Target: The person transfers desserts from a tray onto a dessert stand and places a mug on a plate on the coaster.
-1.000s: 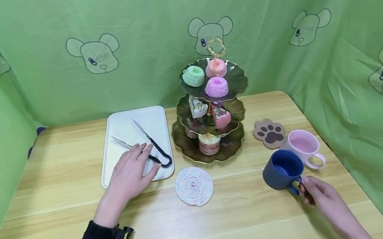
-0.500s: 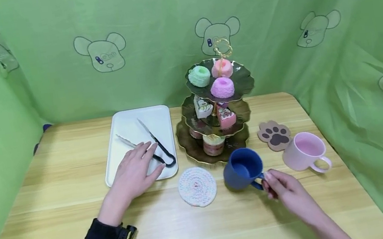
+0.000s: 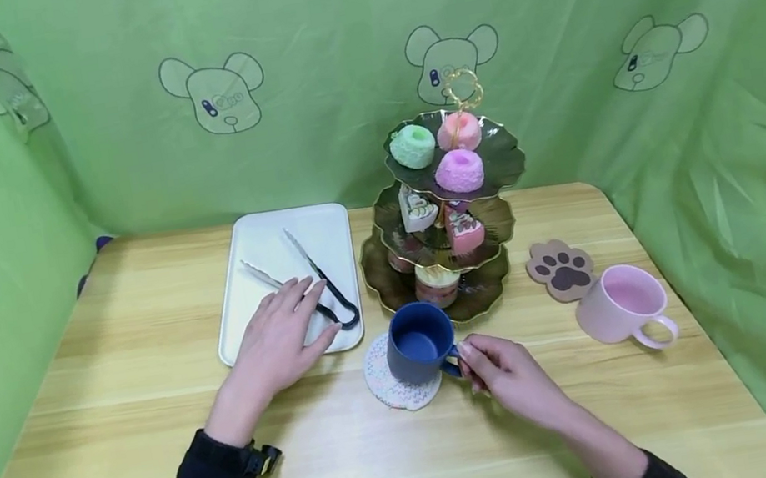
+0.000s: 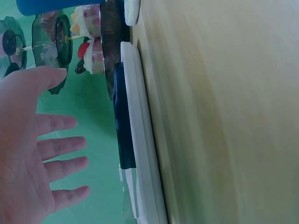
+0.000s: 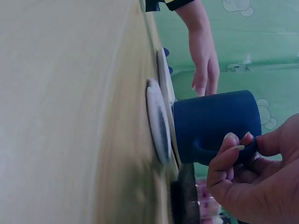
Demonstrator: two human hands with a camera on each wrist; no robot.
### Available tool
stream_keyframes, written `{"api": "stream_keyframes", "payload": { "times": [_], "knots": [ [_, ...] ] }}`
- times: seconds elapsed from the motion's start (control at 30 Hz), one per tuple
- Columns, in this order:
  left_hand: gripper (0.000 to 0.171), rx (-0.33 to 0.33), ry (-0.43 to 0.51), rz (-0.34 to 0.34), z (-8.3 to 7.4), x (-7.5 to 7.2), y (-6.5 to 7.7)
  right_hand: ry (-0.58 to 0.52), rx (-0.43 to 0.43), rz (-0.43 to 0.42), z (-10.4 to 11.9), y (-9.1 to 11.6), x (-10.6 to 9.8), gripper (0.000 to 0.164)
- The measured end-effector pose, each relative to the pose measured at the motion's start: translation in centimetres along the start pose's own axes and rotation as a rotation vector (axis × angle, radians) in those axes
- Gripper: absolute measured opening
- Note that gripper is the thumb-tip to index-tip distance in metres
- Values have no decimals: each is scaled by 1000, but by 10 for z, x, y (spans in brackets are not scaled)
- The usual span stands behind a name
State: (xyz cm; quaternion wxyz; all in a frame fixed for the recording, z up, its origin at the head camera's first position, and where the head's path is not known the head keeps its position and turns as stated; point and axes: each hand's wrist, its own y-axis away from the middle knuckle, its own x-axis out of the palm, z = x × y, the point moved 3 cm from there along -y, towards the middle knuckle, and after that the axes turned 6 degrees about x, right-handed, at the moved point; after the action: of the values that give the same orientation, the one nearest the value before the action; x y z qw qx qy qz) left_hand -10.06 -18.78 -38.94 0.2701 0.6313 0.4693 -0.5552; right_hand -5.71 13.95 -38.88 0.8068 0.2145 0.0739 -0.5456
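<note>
My right hand (image 3: 511, 376) grips a blue mug (image 3: 413, 352) by its handle, fingers curled through it. In the head view the mug appears over the right part of a round woven coaster (image 3: 382, 383). A small gap shows between mug bottom and coaster (image 5: 159, 122) in the right wrist view, with the mug upright. My left hand (image 3: 277, 343) hovers, fingers straight and spread, over black-handled metal tongs (image 3: 341, 295) lying on a white tray (image 3: 253, 235). The left wrist view shows this palm (image 4: 23, 154) holding nothing, apart from the tray.
A three-tier dark stand (image 3: 389, 276) with toy cakes rises just behind the mug. Right of it lie a brown paw-shaped coaster (image 3: 561, 270) and a pink mug (image 3: 615, 306). A green curtain (image 3: 313, 48) closes off the table's back and sides.
The right hand has carried the blue mug leftward, away from the pink mug, to the woven coaster. My left hand stays over the tongs. The whole view has shifted slightly.
</note>
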Motion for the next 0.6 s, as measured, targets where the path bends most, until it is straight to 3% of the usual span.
{"api": "stream_keyframes", "payload": {
  "times": [0.6],
  "knots": [
    [74, -19, -7, 14, 4, 3, 0, 30, -17, 18, -4, -14, 15, 35]
  ]
}}
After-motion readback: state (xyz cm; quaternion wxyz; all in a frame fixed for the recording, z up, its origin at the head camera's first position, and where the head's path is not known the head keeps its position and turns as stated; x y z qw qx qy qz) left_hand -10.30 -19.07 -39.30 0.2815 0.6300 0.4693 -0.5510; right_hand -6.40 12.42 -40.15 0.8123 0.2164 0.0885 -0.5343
